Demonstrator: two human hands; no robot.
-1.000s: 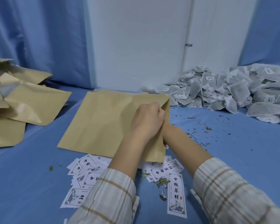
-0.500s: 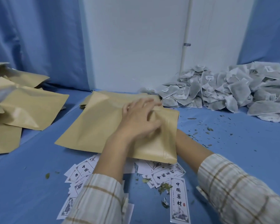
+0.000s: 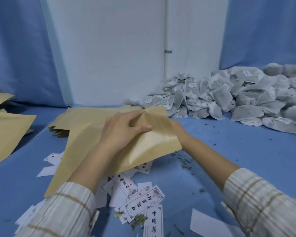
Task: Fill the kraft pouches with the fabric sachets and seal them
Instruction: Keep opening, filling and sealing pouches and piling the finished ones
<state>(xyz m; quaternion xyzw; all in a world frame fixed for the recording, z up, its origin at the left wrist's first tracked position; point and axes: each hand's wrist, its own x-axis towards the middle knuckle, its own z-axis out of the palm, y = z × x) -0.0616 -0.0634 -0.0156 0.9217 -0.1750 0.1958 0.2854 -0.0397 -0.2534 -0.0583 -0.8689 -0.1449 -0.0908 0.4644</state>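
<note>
From the head view, the left hand (image 3: 125, 129) pinches the mouth of a kraft pouch (image 3: 99, 149) near the sachet heap (image 3: 229, 98); the right hand (image 3: 175, 125) is mostly hidden, its grip unclear. Sealing looks underway, and many sachets remain

Soft, even, bluish light; faint shadows; slight blur; wide-angle edge distortion

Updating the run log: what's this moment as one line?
left hand: grips tan kraft paper pouch | right hand: behind pouch, grip unclear | grey fabric sachets: piled far right
</note>
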